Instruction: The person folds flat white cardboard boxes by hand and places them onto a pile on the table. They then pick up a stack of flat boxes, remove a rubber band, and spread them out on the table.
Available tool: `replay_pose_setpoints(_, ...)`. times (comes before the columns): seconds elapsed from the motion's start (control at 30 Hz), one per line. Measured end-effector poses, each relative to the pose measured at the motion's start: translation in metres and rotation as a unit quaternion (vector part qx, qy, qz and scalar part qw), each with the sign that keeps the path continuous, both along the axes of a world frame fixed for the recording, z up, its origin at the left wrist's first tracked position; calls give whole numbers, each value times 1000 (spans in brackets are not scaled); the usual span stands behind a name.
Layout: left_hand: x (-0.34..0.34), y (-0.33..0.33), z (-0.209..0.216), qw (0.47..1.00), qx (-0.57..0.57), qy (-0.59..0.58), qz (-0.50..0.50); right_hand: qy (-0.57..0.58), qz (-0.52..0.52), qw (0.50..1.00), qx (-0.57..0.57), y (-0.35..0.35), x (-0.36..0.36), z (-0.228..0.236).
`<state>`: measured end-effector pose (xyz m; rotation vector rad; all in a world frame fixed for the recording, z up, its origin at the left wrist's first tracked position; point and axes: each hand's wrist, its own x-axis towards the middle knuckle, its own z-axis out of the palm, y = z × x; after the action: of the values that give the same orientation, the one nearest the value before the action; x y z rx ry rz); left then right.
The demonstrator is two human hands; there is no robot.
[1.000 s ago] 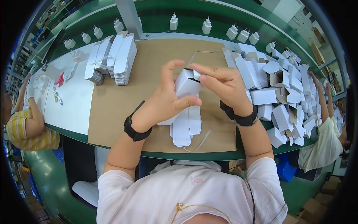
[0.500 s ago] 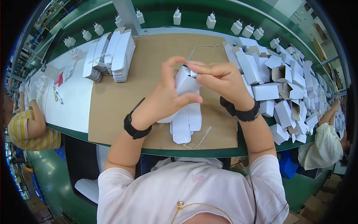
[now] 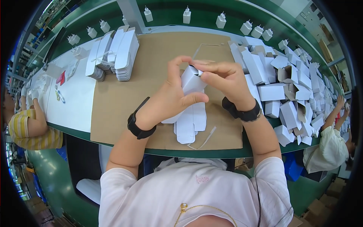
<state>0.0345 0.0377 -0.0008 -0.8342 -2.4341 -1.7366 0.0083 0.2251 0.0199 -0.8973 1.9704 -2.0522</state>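
Carton (image 3: 193,82), small, white, plain-sided, held between both hands above the brown cardboard sheet (image 3: 121,117), ahead of the wearer's chest. Its far end shows a dark gap beside an end flap (image 3: 199,73), so not fully closed.

Risks, as judged: flap could crease or catch on the rim if pressed in askew; cause would be fingertips pushing at one corner only. Thin walls might buckle if the left grip tightens. Too loose a grip, and the carton could twist under the right hand's push.

Left hand (image 3: 170,94): half-open, cupped round the carton's left side. Index finger bent near the far end, thumb stretched across the near side; other fingers hidden.

Right hand (image 3: 230,83): thumb and forefinger nearly together, pinching at the flap. Exact contact partly hidden.

Just below, on the sheet: flattened white cartons (image 3: 185,130), partly covered by the left hand; a loose pale strap (image 3: 207,138) beside them. Farther left, stacked flat cartons (image 3: 126,55). To the right, a jumbled heap of formed cartons (image 3: 272,92), some with ends gaping. Beyond the far edge, a row of white plug adapters (image 3: 186,16).
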Motion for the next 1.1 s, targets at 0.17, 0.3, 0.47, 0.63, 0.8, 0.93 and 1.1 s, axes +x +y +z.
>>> replay_pose_setpoints(0.17, -1, 2, -2, 998, -38, 55, 12, 17, -64, 997, 30, -2, 2, 3)
replay_pose_setpoints(0.3, 4, 3, 12, 992, 66, -103, -23, -79, -14, 997, 8, 12, -11, 12)
replay_pose_setpoints(0.47, 4, 0, 17, 987, 72, -136, -42, -20, 6, 998, 53, 19, -14, 19)
replay_pose_setpoints(0.63, 2, -1, 18, 987, 88, -129, -24, -48, 26, 998, 20, 20, -16, 7)
replay_pose_setpoints(0.8, 1, 3, 6, 992, 97, -73, -16, -83, 30, 996, -28, 3, -7, -2)
replay_pose_setpoints(0.93, 0, 5, 6, 990, 124, -57, -44, -92, -49, 994, -29, -4, 4, 8)
replay_pose_setpoints(1.1, 4, 5, 13, 999, 47, -23, -14, 58, -138, 988, 22, -4, 5, 7)
